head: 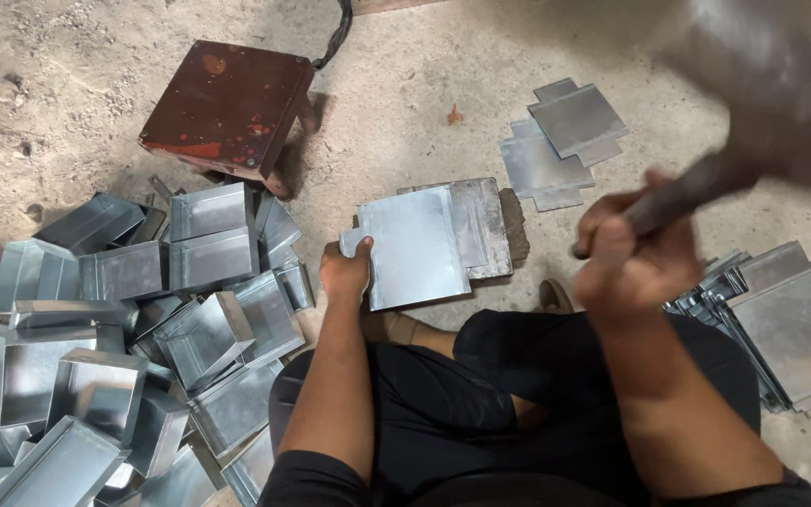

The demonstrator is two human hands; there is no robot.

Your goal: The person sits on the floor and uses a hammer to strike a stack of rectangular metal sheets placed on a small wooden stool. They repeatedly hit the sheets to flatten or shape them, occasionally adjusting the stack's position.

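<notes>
Left: heap of folded sheet-metal trays [124, 347] on the sandy floor, rust-red stool [227, 105] behind. Left hand [344, 272] pinches the near-left corner of a flat metal blank [415, 246] lying on a steel block [481, 225]. Right hand [633, 258] is clenched around a hammer [753, 113], raised and blurred. Judged step: mid-strike, forming an edge; the blow needs fingers clear. Spare blanks [560, 141] beyond, stacked blanks [781, 319] right.

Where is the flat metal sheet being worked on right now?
Head view, centre: the metal sheet lies on a block, its left edge held by the left hand.
</notes>
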